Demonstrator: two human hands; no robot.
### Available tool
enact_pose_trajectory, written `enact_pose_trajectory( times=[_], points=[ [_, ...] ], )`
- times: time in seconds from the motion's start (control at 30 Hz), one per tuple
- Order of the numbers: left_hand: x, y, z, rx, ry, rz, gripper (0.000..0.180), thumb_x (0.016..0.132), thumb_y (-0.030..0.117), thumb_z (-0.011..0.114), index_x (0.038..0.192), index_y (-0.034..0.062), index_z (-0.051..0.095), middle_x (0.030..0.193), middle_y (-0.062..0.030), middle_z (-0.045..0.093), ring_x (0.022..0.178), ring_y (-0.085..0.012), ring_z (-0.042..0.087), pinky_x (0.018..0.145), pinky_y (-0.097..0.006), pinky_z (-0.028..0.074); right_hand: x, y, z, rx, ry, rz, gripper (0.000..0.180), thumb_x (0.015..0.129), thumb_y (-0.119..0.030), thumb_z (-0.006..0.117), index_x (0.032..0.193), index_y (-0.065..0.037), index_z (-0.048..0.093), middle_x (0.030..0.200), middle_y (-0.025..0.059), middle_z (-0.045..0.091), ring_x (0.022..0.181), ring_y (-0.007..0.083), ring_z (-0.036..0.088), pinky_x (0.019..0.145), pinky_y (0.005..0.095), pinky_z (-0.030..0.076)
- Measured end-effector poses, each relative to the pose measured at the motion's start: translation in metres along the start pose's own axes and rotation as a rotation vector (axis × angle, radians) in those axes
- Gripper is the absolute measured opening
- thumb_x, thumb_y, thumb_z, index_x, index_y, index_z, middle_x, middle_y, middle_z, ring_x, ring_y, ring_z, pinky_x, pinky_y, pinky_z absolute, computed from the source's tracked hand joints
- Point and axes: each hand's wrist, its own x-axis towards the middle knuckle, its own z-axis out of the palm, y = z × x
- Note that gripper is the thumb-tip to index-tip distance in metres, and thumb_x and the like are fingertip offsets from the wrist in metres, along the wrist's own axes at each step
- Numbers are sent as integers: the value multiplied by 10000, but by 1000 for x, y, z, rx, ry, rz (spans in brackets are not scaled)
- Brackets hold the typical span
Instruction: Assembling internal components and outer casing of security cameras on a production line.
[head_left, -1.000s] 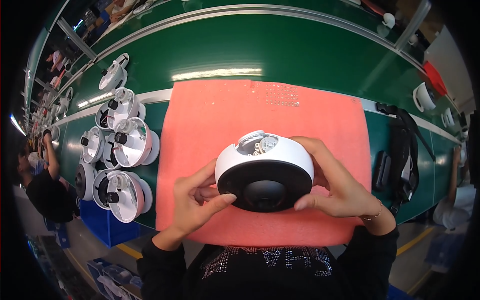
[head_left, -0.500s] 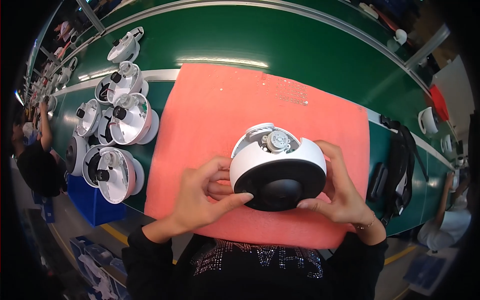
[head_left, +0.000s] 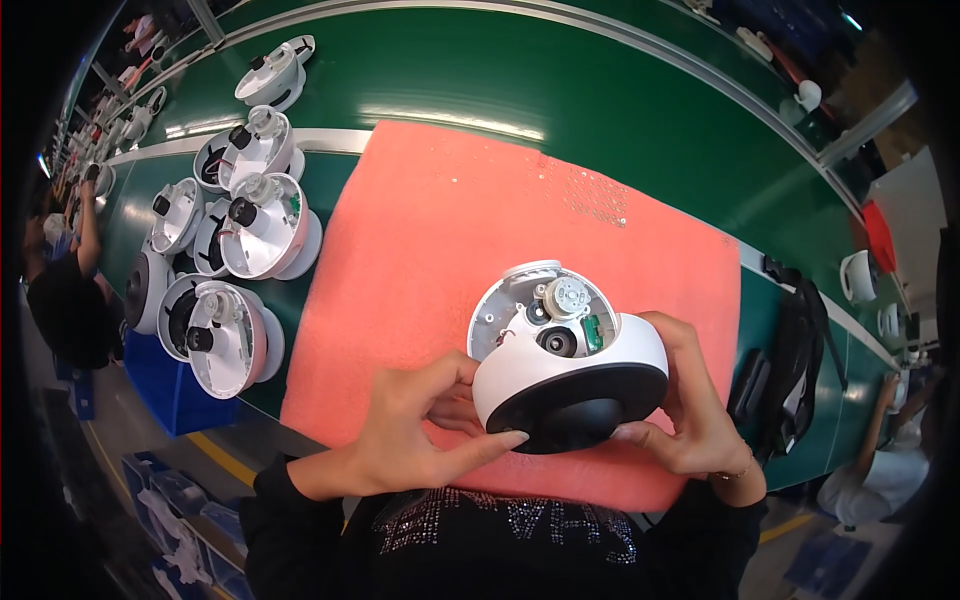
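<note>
I had both hands on the white dome housing (head_left: 565, 375), held just above the near edge of the pink mat (head_left: 450, 240). My left hand (head_left: 420, 425) grasped its left side, fingertips on the black rim. My right hand (head_left: 690, 405) gripped its right side. The housing was tilted, its open back showing a motor and small parts. More open housings (head_left: 235, 260) lay clustered on the green belt (head_left: 520, 70) beside the mat's left edge.

white housings (head_left: 255, 225): about 8 | pink mat (head_left: 450, 230): 1 | hands (head_left: 420, 430): 2
</note>
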Motion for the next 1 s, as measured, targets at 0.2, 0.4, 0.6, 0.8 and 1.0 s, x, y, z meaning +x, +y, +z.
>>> enact_pose_trajectory(
  times=[0.2,0.4,0.6,0.8,1.0],
  points=[
    [-9,-6,8,-49,57,44,288,690,46,715,852,-63,504,786,-154,642,746,-189,650,649,-273,551,-3,12,-1,-51,-11,-50,710,695,-6,691,1254,-3,252,1135,180,469,1042,224,525,851,336,473],
    [-9,-4,10,46,49,45,290,692,46,710,870,-63,509,768,-150,645,732,-190,651,664,-276,547,-3,15,2,-173,67,-148,590,707,-14,678,1159,33,303,961,183,559,921,222,596,788,324,498],
    [7,2,-6,324,13,123,311,665,152,745,812,-33,543,716,-126,641,655,-185,656,607,-270,540,10,1,-2,-114,28,-44,572,705,-37,684,1143,19,320,970,185,574,916,228,604,751,312,514],
    [27,16,-28,626,-127,21,290,646,209,763,621,-2,565,459,-71,546,452,-110,587,424,-205,438,26,-1,-7,24,29,185,445,733,-105,689,1056,5,404,892,135,606,811,182,628,672,260,520],
    [51,15,-41,590,-258,-85,398,683,299,723,497,10,523,415,-37,501,382,-89,529,389,-191,379,46,5,-10,-353,225,168,377,879,-282,501,646,13,531,464,82,495,463,110,518,439,246,369]
  ],
)
